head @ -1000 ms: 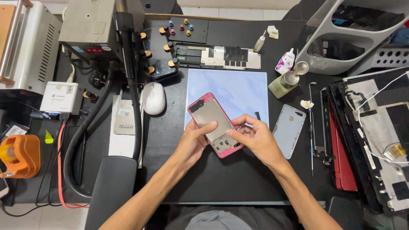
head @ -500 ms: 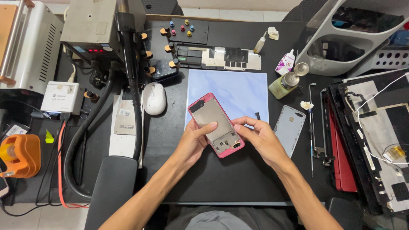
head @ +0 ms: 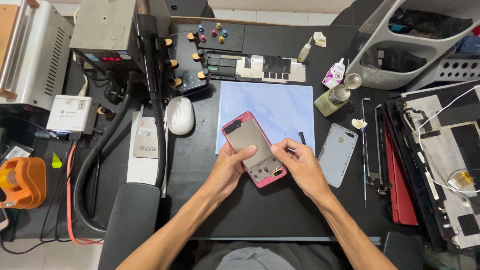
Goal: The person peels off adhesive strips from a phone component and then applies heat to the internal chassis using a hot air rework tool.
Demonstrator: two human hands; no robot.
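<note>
I'm gripping the pink phone frame (head: 254, 149) with my left hand (head: 226, 169) closed, right hand (head: 299, 164) pinching its edge; twisting risks bending it.

Glossy pink plastic phone frame (head: 254, 149) with matt grey metal inner plate.

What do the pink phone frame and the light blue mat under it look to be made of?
Pink phone frame: probably metal, with a dull grey inner plate and glossy pink rim; both hands grip it. Light blue mat: likely silicone or rubber, matte and lying flat, though that is uncertain.
</note>
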